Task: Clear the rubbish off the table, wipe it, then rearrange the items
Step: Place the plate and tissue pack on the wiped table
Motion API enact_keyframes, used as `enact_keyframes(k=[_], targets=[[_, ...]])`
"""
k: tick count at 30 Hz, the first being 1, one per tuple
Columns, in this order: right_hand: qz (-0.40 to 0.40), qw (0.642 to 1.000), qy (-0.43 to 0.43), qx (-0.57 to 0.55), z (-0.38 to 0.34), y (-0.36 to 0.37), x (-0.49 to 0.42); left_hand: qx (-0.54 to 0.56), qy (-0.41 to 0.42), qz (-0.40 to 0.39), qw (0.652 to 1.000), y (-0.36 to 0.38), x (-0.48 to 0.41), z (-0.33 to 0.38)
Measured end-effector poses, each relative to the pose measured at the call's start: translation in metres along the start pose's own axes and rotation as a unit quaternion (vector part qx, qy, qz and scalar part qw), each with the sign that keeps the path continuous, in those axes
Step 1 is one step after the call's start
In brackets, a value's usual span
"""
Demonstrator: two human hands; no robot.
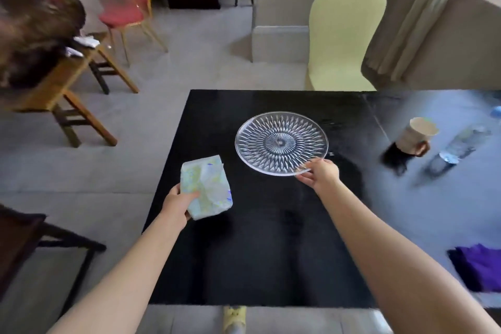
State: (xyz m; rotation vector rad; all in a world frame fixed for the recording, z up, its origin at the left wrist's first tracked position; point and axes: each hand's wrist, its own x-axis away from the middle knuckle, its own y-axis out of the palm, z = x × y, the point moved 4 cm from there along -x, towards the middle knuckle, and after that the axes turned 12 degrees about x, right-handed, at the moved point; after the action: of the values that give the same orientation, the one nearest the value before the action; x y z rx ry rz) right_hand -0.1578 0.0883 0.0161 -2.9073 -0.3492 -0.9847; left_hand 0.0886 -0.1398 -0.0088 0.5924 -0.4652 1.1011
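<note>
Glass plate (281,142) is near the middle of the black table (271,252) with your right hand (321,172) pinching its near rim, so hold it level as you place it, while your left hand (177,205) grips the tissue pack (206,187) above the table's left edge.

Tissue pack (206,187) left of plate (281,142).

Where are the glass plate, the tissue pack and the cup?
glass plate (281,142): head view, its patterned centre.
tissue pack (208,182): head view, middle of its wrapper.
cup (410,141): head view, its pale side wall.
</note>
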Motion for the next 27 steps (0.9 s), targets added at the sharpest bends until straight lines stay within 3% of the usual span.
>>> enact_keyframes(k=[5,10,19,24,27], targets=[[-0.048,0.998,0.049,0.014,0.028,0.107,-0.031,0.003,0.000,0.036,0.999,-0.036,-0.049,0.026],[-0.058,0.994,0.084,0.040,0.051,0.170,-0.057,-0.001,-0.015,0.039,0.999,-0.051,-0.088,0.042],[-0.053,0.985,0.136,0.095,0.084,0.214,-0.086,0.017,-0.054,0.043,0.997,-0.067,-0.125,0.049],[-0.062,0.975,0.146,0.152,0.090,0.217,-0.086,0.002,-0.073,-0.022,0.997,-0.041,-0.136,0.046],[-0.050,0.959,0.133,0.246,0.085,0.208,-0.085,-0.012,-0.071,-0.050,0.996,-0.014,-0.137,0.047]])
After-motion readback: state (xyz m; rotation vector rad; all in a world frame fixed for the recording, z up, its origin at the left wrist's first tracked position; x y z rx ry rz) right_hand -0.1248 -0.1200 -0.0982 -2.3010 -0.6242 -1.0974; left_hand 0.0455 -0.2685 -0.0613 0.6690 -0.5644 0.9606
